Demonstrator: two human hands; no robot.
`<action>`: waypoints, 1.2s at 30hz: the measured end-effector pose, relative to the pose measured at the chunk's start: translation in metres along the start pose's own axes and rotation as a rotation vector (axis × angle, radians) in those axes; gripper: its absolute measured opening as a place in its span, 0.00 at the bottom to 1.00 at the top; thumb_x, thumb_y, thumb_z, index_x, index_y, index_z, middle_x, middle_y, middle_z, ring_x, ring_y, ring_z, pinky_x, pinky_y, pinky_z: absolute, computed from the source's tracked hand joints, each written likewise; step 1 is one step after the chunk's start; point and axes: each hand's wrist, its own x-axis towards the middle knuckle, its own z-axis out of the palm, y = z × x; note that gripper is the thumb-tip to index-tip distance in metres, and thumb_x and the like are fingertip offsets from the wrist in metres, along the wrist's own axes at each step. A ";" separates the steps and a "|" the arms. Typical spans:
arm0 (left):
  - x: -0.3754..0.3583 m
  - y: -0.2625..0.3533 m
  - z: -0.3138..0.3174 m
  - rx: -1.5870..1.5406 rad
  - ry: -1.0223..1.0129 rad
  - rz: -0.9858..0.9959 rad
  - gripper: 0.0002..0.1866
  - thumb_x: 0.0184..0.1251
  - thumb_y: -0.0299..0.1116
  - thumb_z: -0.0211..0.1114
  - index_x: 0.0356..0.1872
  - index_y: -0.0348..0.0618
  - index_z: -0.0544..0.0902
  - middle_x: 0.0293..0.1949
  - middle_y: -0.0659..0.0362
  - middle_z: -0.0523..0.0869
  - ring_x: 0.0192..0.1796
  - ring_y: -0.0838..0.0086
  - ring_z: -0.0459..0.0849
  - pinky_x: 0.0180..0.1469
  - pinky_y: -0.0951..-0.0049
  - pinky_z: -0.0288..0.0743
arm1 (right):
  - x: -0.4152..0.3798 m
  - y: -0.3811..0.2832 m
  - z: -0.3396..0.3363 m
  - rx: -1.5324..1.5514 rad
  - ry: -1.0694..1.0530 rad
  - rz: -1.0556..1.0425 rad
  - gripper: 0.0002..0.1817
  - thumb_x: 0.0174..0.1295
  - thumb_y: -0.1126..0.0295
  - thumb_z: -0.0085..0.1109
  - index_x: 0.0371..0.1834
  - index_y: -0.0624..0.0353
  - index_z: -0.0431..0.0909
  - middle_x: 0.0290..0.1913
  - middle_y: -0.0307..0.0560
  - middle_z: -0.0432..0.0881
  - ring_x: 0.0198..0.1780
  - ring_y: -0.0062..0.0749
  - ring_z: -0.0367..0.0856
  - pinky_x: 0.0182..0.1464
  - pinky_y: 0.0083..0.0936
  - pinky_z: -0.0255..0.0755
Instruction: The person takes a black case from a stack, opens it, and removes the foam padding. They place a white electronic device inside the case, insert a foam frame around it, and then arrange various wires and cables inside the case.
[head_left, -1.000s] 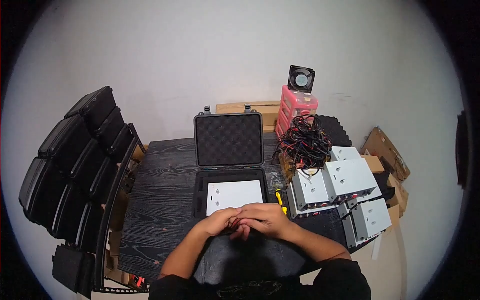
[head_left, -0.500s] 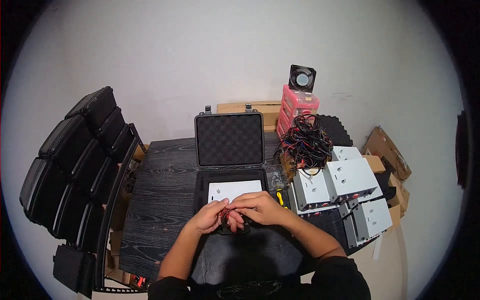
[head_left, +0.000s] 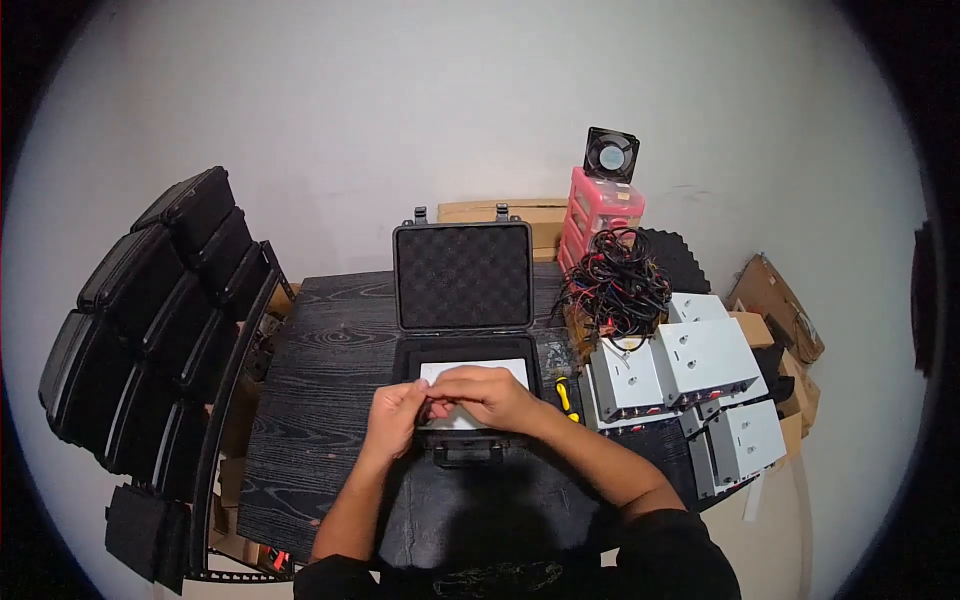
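Hands meet over the open black hard-shell case point(head_left: 463, 300) on the dark wood-grain table point(head_left: 320, 380): left hand point(head_left: 395, 415) and right hand point(head_left: 488, 393) curl together, touching; what they pinch cannot be told. Beneath them the flat white rectangular panel point(head_left: 500, 366) lies in the case's base, long axis left-to-right.

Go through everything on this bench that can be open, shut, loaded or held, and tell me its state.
Black case: lid up, foam lined.
White panel: lying flat in the case base.
Left hand: over the case, fingers pinched.
Right hand: over the panel, fingers curled.
Stacked black cases: shut.
Fan: blades look still.
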 end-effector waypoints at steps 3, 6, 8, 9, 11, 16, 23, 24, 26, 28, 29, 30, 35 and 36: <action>0.000 0.002 -0.007 0.023 0.119 0.059 0.18 0.85 0.37 0.57 0.42 0.33 0.87 0.34 0.53 0.91 0.36 0.74 0.89 0.41 0.75 0.84 | 0.018 0.005 0.006 0.032 -0.022 0.041 0.18 0.63 0.85 0.60 0.55 0.64 0.85 0.50 0.54 0.88 0.51 0.44 0.89 0.56 0.33 0.83; 0.004 0.008 -0.024 -0.100 0.190 0.068 0.10 0.83 0.31 0.61 0.42 0.35 0.84 0.37 0.54 0.91 0.33 0.75 0.89 0.37 0.76 0.84 | 0.028 0.018 0.016 0.050 -0.003 0.044 0.16 0.65 0.83 0.61 0.55 0.63 0.86 0.50 0.54 0.89 0.52 0.44 0.89 0.55 0.32 0.83; 0.005 0.008 -0.043 0.030 0.195 0.136 0.07 0.79 0.30 0.65 0.46 0.35 0.85 0.39 0.57 0.90 0.38 0.79 0.87 0.42 0.77 0.82 | 0.034 0.024 0.019 0.080 -0.021 0.103 0.15 0.67 0.82 0.61 0.55 0.63 0.86 0.50 0.53 0.89 0.51 0.44 0.89 0.54 0.33 0.82; 0.006 0.011 -0.047 0.143 0.222 0.178 0.08 0.78 0.29 0.67 0.49 0.35 0.85 0.39 0.59 0.90 0.39 0.81 0.86 0.44 0.78 0.80 | 0.036 0.028 0.022 0.094 -0.030 0.132 0.14 0.67 0.82 0.61 0.55 0.63 0.86 0.50 0.53 0.89 0.51 0.43 0.89 0.54 0.33 0.82; 0.002 0.017 -0.050 0.389 0.201 0.151 0.11 0.75 0.27 0.69 0.53 0.35 0.85 0.39 0.62 0.89 0.40 0.83 0.84 0.46 0.80 0.78 | 0.037 0.039 0.029 0.098 -0.052 0.164 0.14 0.68 0.81 0.62 0.56 0.63 0.86 0.50 0.53 0.88 0.49 0.44 0.89 0.53 0.34 0.82; -0.002 0.001 -0.060 0.624 0.177 0.024 0.18 0.68 0.22 0.72 0.58 0.34 0.82 0.42 0.62 0.88 0.45 0.80 0.83 0.52 0.76 0.78 | 0.036 0.065 0.050 0.114 -0.106 0.215 0.15 0.68 0.81 0.62 0.56 0.63 0.86 0.48 0.53 0.88 0.48 0.44 0.88 0.53 0.35 0.82; -0.013 -0.022 -0.057 0.740 0.206 0.112 0.31 0.61 0.22 0.75 0.66 0.36 0.75 0.52 0.51 0.87 0.53 0.69 0.87 0.56 0.67 0.81 | 0.023 0.088 0.072 0.260 -0.076 0.361 0.14 0.70 0.82 0.58 0.55 0.63 0.86 0.50 0.50 0.89 0.51 0.34 0.87 0.56 0.30 0.80; -0.015 -0.021 -0.054 0.752 0.204 0.135 0.31 0.61 0.22 0.75 0.66 0.36 0.74 0.53 0.49 0.87 0.54 0.66 0.88 0.56 0.66 0.81 | 0.021 0.090 0.074 0.315 -0.066 0.401 0.14 0.70 0.82 0.58 0.55 0.63 0.86 0.50 0.49 0.89 0.52 0.32 0.87 0.56 0.30 0.80; -0.018 -0.017 -0.049 0.826 0.209 0.163 0.32 0.60 0.22 0.75 0.67 0.36 0.74 0.53 0.47 0.87 0.55 0.62 0.89 0.57 0.65 0.81 | 0.016 0.093 0.079 0.418 -0.054 0.461 0.13 0.71 0.82 0.57 0.56 0.64 0.85 0.50 0.47 0.88 0.52 0.28 0.85 0.57 0.28 0.79; -0.024 -0.009 -0.042 0.952 0.222 0.175 0.34 0.59 0.22 0.75 0.68 0.35 0.73 0.53 0.44 0.87 0.56 0.58 0.89 0.57 0.64 0.81 | 0.011 0.097 0.087 0.516 -0.048 0.501 0.12 0.73 0.81 0.57 0.56 0.65 0.84 0.50 0.45 0.88 0.53 0.26 0.84 0.57 0.27 0.79; -0.025 -0.010 -0.042 0.969 0.204 0.175 0.34 0.59 0.23 0.75 0.69 0.35 0.72 0.52 0.44 0.88 0.54 0.57 0.90 0.56 0.64 0.81 | 0.008 0.099 0.088 0.525 -0.066 0.503 0.12 0.73 0.81 0.57 0.56 0.65 0.84 0.50 0.45 0.88 0.53 0.25 0.84 0.57 0.27 0.79; -0.028 -0.011 -0.043 0.987 0.186 0.174 0.35 0.59 0.23 0.75 0.70 0.35 0.72 0.50 0.43 0.88 0.53 0.57 0.90 0.55 0.64 0.82 | 0.007 0.101 0.090 0.536 -0.083 0.505 0.12 0.74 0.80 0.56 0.57 0.65 0.83 0.50 0.45 0.88 0.53 0.25 0.84 0.58 0.26 0.79; -0.035 0.013 -0.050 0.979 0.087 -0.064 0.34 0.61 0.23 0.73 0.71 0.35 0.75 0.46 0.43 0.91 0.47 0.58 0.93 0.50 0.65 0.83 | 0.005 0.092 0.084 0.486 -0.135 0.473 0.13 0.74 0.80 0.55 0.58 0.65 0.82 0.50 0.47 0.88 0.54 0.28 0.85 0.57 0.29 0.79; -0.035 0.010 -0.056 0.974 0.092 -0.012 0.33 0.61 0.23 0.73 0.70 0.35 0.76 0.46 0.43 0.91 0.47 0.60 0.93 0.49 0.66 0.84 | 0.005 0.088 0.082 0.430 -0.160 0.445 0.13 0.74 0.79 0.55 0.59 0.64 0.81 0.50 0.48 0.88 0.54 0.30 0.85 0.57 0.30 0.79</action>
